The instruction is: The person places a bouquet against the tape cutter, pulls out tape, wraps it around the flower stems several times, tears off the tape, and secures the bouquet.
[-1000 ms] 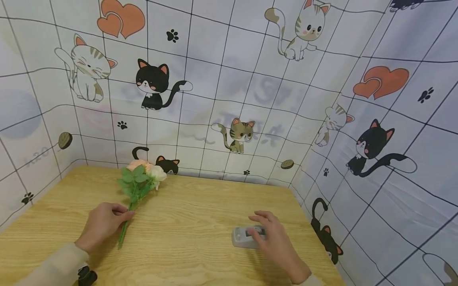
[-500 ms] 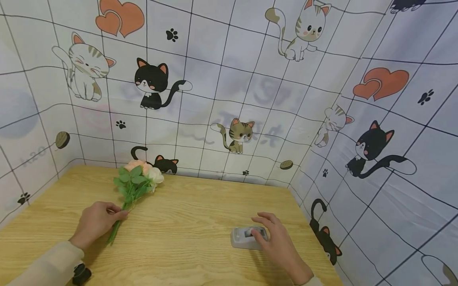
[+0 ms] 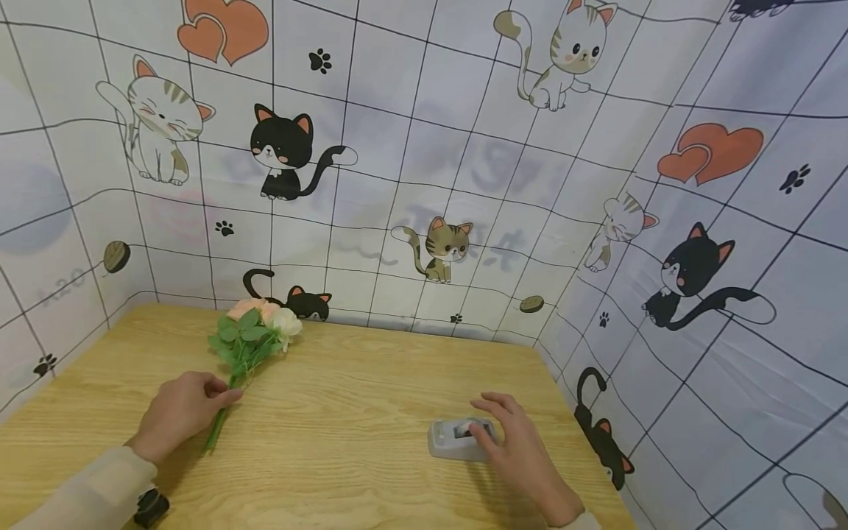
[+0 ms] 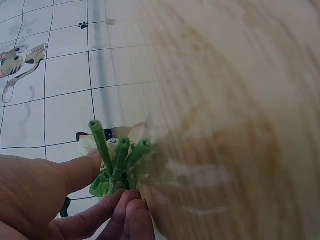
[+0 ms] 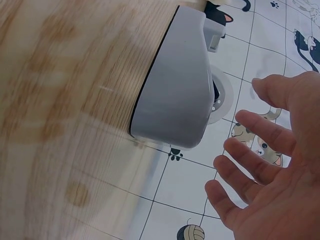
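A small bouquet (image 3: pixel 248 335) of peach and white roses with green leaves lies at the left of the table. My left hand (image 3: pixel 182 412) pinches its stems between thumb and fingers. Up close in the left wrist view, three cut green stem ends (image 4: pixel 120 152) point toward the camera above the fingers. At the right stands a grey tape dispenser (image 3: pixel 450 439) with a roll of tape (image 5: pixel 220 92) in it. Beside and over its right end is my right hand (image 3: pixel 520 449), fingers spread and apart from the dispenser in the right wrist view.
The wood-grain table (image 3: pixel 344 412) carries both things. A white cloth with a grid and cartoon cats (image 3: pixel 285 154) hangs behind it and along both sides. A black wrist device (image 3: pixel 152 508) sits under the left sleeve.
My left hand and the bouquet have shifted slightly left. The right hand has moved slightly right over the dispenser, uncovering more of its tape roll.
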The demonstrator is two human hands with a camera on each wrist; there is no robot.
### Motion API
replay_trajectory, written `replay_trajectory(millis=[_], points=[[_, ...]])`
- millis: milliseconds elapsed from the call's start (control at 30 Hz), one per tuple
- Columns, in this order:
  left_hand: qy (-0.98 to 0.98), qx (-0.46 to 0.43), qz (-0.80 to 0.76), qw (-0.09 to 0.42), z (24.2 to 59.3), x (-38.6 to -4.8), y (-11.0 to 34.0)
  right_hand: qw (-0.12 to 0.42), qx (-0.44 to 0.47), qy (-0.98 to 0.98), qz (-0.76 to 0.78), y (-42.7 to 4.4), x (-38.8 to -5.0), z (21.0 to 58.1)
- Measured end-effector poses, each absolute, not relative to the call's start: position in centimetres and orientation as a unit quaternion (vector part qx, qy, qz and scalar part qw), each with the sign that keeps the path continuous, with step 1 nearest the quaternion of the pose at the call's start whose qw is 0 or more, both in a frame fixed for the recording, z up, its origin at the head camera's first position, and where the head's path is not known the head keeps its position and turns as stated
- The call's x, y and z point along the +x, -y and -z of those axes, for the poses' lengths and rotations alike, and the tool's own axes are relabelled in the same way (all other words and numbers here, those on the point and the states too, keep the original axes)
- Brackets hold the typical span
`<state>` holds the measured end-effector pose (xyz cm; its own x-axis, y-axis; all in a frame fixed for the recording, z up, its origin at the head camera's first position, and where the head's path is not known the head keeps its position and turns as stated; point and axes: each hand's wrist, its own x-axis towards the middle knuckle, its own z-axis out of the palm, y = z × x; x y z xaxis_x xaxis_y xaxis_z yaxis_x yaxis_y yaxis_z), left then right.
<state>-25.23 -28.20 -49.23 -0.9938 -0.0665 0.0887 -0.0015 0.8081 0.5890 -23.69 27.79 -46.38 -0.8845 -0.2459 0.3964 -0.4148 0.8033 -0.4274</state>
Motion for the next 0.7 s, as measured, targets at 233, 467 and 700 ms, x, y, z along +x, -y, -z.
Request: replay_trajectory(millis=[233, 467, 700], points=[[0.954, 0.01, 0.295, 0.06, 48.6, -24.9, 27.8, 0.148, 0.17, 0.939, -0.26, -27.9, -23.8, 46.0], [0.958, -0.033, 0.256, 0.125, 48.8, -24.4, 26.5, 0.155, 0.177, 0.943, -0.237, -28.0, -24.2, 46.1], [0.963, -0.038, 0.205, 0.169, 47.4, -23.3, 24.4, 0.171, 0.192, 0.948, -0.187, -28.3, -24.1, 46.2]])
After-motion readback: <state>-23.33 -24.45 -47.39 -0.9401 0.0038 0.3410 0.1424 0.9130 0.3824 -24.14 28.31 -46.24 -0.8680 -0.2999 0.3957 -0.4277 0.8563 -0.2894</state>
